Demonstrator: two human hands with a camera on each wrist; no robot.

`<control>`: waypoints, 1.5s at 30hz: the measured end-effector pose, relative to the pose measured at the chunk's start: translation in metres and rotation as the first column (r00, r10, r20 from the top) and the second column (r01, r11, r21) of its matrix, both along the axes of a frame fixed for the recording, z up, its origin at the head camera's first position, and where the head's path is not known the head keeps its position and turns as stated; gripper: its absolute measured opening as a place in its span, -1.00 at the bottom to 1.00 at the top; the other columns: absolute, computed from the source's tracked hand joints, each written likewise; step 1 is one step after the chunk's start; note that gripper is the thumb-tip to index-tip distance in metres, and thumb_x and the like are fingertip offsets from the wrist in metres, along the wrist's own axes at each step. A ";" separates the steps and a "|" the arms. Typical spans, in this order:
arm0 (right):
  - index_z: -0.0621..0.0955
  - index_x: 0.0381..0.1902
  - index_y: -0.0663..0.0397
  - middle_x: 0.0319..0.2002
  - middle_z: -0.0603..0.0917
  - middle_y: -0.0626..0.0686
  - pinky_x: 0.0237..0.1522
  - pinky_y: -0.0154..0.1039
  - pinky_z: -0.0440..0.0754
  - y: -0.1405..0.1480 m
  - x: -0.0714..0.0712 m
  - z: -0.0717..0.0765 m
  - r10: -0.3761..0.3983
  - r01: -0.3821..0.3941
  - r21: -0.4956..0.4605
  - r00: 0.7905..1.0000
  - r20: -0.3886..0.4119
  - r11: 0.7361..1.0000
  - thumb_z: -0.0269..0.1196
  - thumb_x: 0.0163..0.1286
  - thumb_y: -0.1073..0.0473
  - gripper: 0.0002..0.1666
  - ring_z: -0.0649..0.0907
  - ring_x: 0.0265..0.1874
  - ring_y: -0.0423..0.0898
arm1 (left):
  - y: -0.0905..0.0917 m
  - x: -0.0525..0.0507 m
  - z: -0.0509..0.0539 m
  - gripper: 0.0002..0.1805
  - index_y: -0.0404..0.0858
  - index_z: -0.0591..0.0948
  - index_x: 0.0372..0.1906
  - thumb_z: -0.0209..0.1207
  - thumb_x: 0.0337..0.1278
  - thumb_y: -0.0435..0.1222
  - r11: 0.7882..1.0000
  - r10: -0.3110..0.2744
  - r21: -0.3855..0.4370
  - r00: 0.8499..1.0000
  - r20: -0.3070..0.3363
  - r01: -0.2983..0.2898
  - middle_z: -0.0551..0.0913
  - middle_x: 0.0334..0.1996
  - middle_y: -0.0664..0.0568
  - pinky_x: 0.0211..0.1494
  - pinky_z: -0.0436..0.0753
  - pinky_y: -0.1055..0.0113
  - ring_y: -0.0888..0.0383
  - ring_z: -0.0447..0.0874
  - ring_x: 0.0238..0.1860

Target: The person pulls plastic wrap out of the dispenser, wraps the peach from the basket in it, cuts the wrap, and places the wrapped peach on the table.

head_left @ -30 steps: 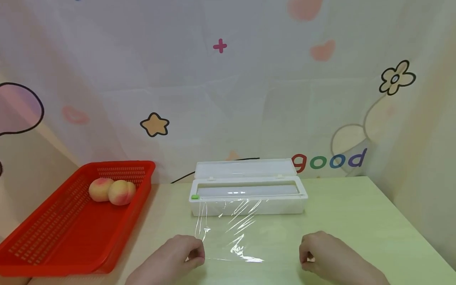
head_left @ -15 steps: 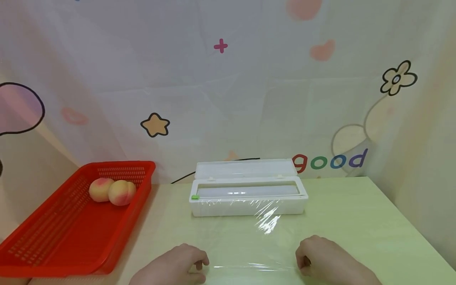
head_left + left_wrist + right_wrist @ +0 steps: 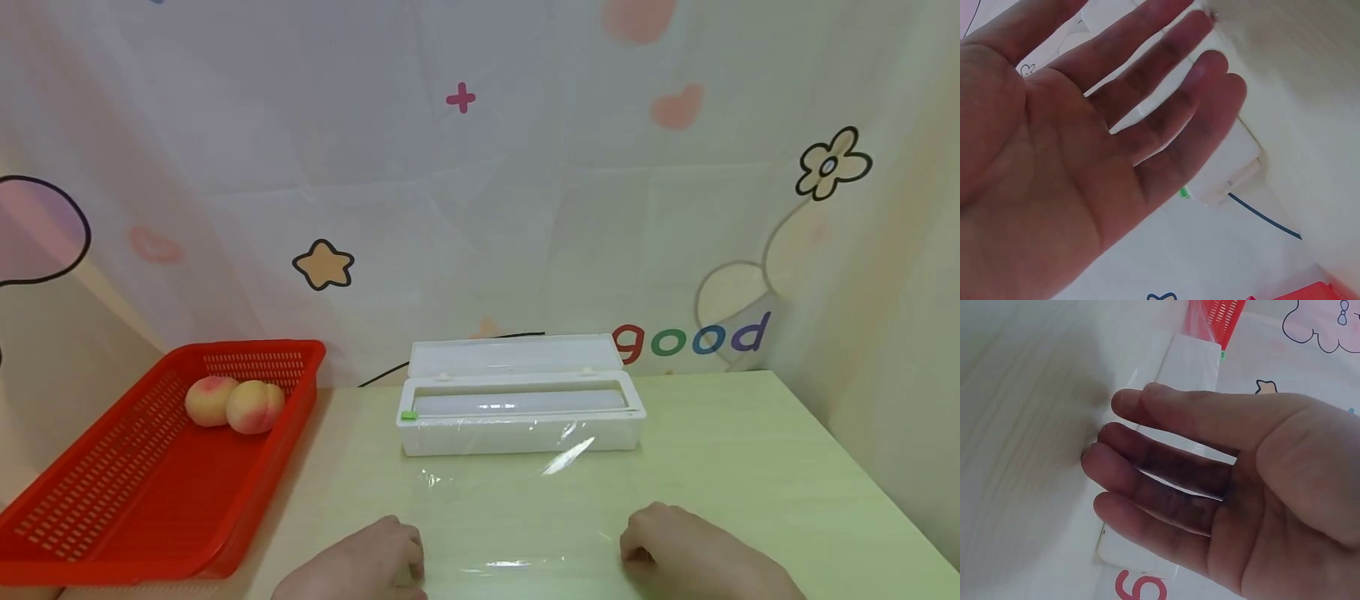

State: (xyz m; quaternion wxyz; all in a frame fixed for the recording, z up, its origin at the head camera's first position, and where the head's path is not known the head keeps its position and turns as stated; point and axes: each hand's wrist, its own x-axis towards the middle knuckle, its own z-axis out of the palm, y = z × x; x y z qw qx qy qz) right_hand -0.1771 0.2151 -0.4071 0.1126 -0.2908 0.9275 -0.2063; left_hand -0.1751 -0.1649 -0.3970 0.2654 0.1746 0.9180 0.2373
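Clear plastic film stretches from a white box with a raised lid and a white roll inside, down over the table between the hands. My left hand is at the film's near left side, fingers bent downward; the left wrist view shows its fingers apart and loosely extended. At the near right side, my right hand pinches the film's edge; in the right wrist view its thumb meets the index fingertip, other fingers spread.
A red basket stands at the left, with two peaches at its far end. A green tab is on the box's left end. Behind hangs a pale printed curtain; the table extends to the right.
The film lies flatter, with fewer creases, and its near edge is lower. Both hands have moved slightly toward the near side; the left thumb has parted from the fingers.
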 end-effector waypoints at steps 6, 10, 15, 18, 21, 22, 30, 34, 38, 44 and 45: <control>0.54 -0.65 -0.18 -0.59 0.25 -0.32 -0.51 -0.36 0.32 0.005 -0.009 0.000 0.062 -0.063 -0.024 0.997 -0.048 0.998 0.17 0.09 0.51 -0.58 0.26 -0.57 -0.34 | -0.001 -0.001 -0.001 -0.87 -0.11 0.76 -0.25 0.39 0.25 -0.15 0.998 -0.037 -0.059 0.999 -0.031 0.035 0.54 -0.34 0.23 -0.18 0.66 0.31 0.24 0.51 -0.34; 0.69 -0.39 -0.14 -0.60 0.41 -0.35 -0.37 -0.31 0.47 0.010 -0.012 0.003 0.058 -0.058 -0.003 0.994 -0.089 0.998 0.24 0.11 0.51 -0.62 0.41 -0.53 -0.36 | -0.003 -0.001 0.000 -0.86 -0.10 0.76 -0.25 0.38 0.25 -0.12 0.996 -0.034 -0.084 0.999 -0.039 0.031 0.55 -0.35 0.21 -0.21 0.66 0.29 0.22 0.51 -0.34; 0.71 -0.12 -0.04 -0.64 0.40 -0.33 -0.39 -0.30 0.48 0.014 -0.012 0.009 0.020 -0.020 0.006 0.996 -0.084 1.000 0.44 0.21 0.34 -0.71 0.42 -0.57 -0.37 | -0.005 0.000 0.001 -0.86 -0.08 0.76 -0.24 0.38 0.25 -0.10 0.995 -0.020 -0.099 1.000 -0.017 0.018 0.56 -0.36 0.21 -0.19 0.67 0.23 0.21 0.52 -0.35; 0.70 -0.07 -0.01 -0.58 0.46 -0.36 -0.42 -0.30 0.51 0.017 -0.011 0.012 0.013 -0.013 0.000 0.996 -0.087 1.000 0.48 0.20 0.25 -0.68 0.45 -0.56 -0.39 | -0.007 0.000 0.003 -0.85 -0.08 0.75 -0.21 0.36 0.27 -0.11 0.997 -0.024 -0.068 0.999 -0.024 0.023 0.54 -0.31 0.22 -0.15 0.68 0.22 0.22 0.53 -0.33; 0.69 -0.09 -0.02 -0.58 0.45 -0.36 -0.45 -0.30 0.49 0.018 -0.011 0.015 0.002 -0.001 0.007 0.993 -0.121 1.000 0.48 0.23 0.19 -0.71 0.44 -0.57 -0.39 | -0.012 0.001 0.007 -0.86 -0.08 0.72 -0.18 0.36 0.27 -0.13 0.999 -0.026 -0.024 0.999 -0.048 0.025 0.49 -0.27 0.18 -0.17 0.66 0.28 0.23 0.51 -0.34; 0.69 -0.10 -0.02 -0.58 0.45 -0.36 -0.45 -0.29 0.49 0.019 -0.011 0.017 -0.006 0.007 0.011 0.991 -0.132 1.000 0.48 0.25 0.16 -0.73 0.43 -0.57 -0.39 | -0.013 0.001 0.009 -0.85 -0.07 0.70 -0.17 0.37 0.27 -0.13 1.000 -0.027 -0.010 0.998 -0.064 0.027 0.47 -0.26 0.17 -0.20 0.65 0.31 0.23 0.50 -0.35; 0.69 -0.16 -0.05 -0.58 0.48 -0.35 -0.48 -0.30 0.47 0.019 -0.021 0.033 -0.147 0.145 -0.022 0.967 -0.206 0.989 0.43 0.34 0.07 -0.82 0.43 -0.62 -0.38 | -0.032 0.006 0.038 -0.77 0.00 0.60 -0.06 0.34 0.31 -0.04 0.992 -0.089 0.063 0.957 -0.277 0.110 0.46 -0.23 0.28 -0.18 0.62 0.31 0.23 0.52 -0.27; 0.72 -0.21 -0.03 -0.46 0.60 -0.27 -0.36 -0.20 0.59 0.016 -0.032 0.040 -0.229 0.211 -0.092 0.931 -0.285 0.973 0.43 0.35 0.12 -0.89 0.57 -0.48 -0.27 | -0.040 0.004 0.059 -0.70 0.00 0.61 0.03 0.34 0.31 -0.02 0.997 -0.026 0.046 0.874 -0.485 0.055 0.51 -0.11 0.29 -0.10 0.65 0.26 0.20 0.56 -0.16; 0.75 -0.17 0.08 -0.22 0.72 -0.08 -0.07 0.07 0.65 0.010 -0.043 0.040 -0.280 0.237 -0.157 0.885 -0.373 0.959 0.42 0.36 0.17 -0.87 0.71 -0.17 0.04 | -0.048 -0.004 0.084 -0.67 -0.06 0.62 0.08 0.35 0.31 -0.07 0.991 0.134 0.098 0.805 -0.578 -0.095 0.54 0.02 0.14 -0.02 0.66 0.15 0.11 0.57 -0.02; 0.69 0.01 0.26 0.00 0.68 0.21 0.07 0.25 0.56 0.008 -0.053 0.032 -0.327 0.274 -0.183 0.852 -0.410 0.944 0.42 0.35 0.20 -0.66 0.63 0.05 0.29 | -0.062 -0.023 0.117 -0.60 -0.20 0.62 0.13 0.28 0.39 -0.05 0.964 0.265 0.142 0.771 -0.579 -0.225 0.57 -0.02 -0.04 -0.05 0.68 0.03 -0.05 0.55 -0.02; 0.67 0.05 0.29 0.03 0.67 0.24 0.08 0.26 0.55 0.008 -0.055 0.031 -0.327 0.275 -0.183 0.851 -0.411 0.944 0.41 0.35 0.20 -0.62 0.62 0.07 0.31 | -0.066 -0.027 0.121 -0.60 -0.23 0.62 0.13 0.27 0.40 -0.06 0.962 0.269 0.135 0.762 -0.589 -0.236 0.58 -0.04 -0.07 -0.07 0.67 0.03 -0.06 0.54 -0.04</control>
